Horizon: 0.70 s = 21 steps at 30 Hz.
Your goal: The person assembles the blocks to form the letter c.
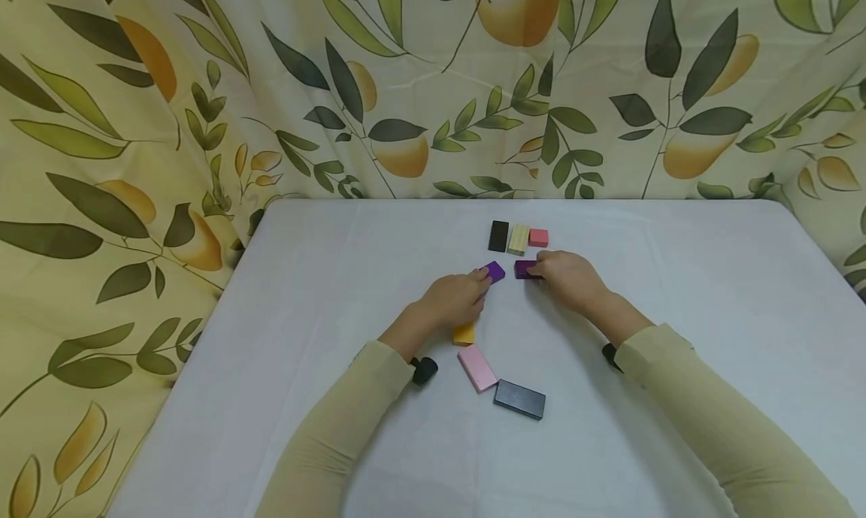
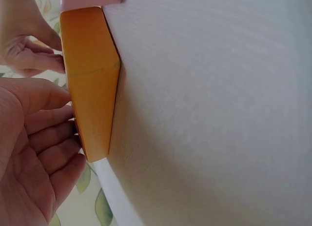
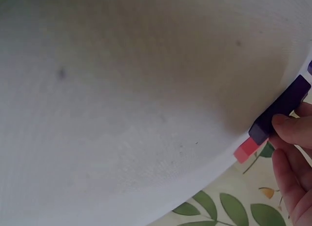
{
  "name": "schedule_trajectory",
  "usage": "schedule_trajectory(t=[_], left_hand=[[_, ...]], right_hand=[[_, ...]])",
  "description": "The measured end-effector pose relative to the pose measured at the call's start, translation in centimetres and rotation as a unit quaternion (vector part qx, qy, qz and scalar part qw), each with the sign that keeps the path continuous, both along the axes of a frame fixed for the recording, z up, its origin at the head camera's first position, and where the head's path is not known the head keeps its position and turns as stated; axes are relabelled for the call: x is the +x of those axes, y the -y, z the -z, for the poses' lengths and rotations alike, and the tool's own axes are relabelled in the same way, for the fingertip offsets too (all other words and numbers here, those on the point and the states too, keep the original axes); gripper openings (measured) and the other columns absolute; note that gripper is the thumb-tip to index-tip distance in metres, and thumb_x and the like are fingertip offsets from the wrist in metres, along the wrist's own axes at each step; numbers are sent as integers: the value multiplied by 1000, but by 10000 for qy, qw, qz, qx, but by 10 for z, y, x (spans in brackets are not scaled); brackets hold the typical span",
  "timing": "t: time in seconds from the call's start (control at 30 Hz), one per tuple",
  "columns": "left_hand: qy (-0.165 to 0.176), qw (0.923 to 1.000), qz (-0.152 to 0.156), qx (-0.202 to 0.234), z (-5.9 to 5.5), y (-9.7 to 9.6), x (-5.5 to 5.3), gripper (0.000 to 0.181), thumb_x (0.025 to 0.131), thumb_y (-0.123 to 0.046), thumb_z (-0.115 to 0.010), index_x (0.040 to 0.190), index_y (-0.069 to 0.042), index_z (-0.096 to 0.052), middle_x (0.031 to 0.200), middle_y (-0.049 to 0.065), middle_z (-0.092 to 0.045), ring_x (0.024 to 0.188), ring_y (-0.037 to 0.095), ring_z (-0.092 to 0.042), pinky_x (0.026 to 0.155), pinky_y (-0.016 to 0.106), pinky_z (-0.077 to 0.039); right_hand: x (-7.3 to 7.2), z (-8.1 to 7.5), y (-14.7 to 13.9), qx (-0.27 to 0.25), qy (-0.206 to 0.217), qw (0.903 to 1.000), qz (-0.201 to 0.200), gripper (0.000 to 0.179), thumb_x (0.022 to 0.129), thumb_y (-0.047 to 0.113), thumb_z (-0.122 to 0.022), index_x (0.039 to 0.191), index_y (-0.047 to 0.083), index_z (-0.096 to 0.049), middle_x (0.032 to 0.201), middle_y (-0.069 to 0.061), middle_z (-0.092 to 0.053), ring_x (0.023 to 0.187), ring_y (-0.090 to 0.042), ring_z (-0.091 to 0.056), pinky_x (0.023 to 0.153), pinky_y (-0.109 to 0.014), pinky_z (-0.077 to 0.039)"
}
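Near the middle of the table, my left hand (image 1: 456, 300) holds a bright purple block (image 1: 496, 272), its fingertips over the block's near side. In the left wrist view, the left hand (image 2: 36, 143) has curled fingers behind the yellow block (image 2: 92, 109), which hides what they hold. My right hand (image 1: 571, 277) pinches a dark purple block (image 1: 525, 270) between thumb and fingers, just right of the bright purple one with a small gap between them. The right wrist view shows the thumb on this dark block (image 3: 280, 109); the red block (image 3: 246, 150) appears beyond it.
Behind the hands stand a black block (image 1: 498, 236), a pale wooden block (image 1: 519, 240) and a red block (image 1: 538, 237) in a row. Nearer lie a pink block (image 1: 477, 368) and a dark grey block (image 1: 519, 399). A patterned curtain (image 1: 406, 89) hangs behind the white table (image 1: 325, 277).
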State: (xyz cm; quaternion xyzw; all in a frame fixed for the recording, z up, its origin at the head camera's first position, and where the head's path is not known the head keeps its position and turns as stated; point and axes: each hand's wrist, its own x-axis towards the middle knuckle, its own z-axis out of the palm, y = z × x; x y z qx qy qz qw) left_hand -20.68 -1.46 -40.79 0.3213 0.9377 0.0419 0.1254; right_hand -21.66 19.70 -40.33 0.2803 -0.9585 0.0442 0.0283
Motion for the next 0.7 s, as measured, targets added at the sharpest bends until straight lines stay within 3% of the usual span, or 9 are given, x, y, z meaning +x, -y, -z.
schedule_trajectory(t=[0.33,0.7], left_hand=[[134,9998,-93,-67,-1,-1,0,47,97,-28,-44,141,-13,-38,147,1,-29,132,14,-28,103,31,-29],[215,9997,-132,-53,-3,-1,0,47,97,-29,-45,141,-13,-37,147,0,-29,132,14,-28,103,31,-29]], right_hand=[[0,3,3,-71,-182,9998,-26,16,79,-7,-66,92,-1,-73,77,-11,-61,66,-22,-54,69,-38,-51],[-3,5,4,-161,-220,9996,21,17,79,-8,-65,93,-1,-72,78,-11,-62,70,-25,-59,69,-40,-50]])
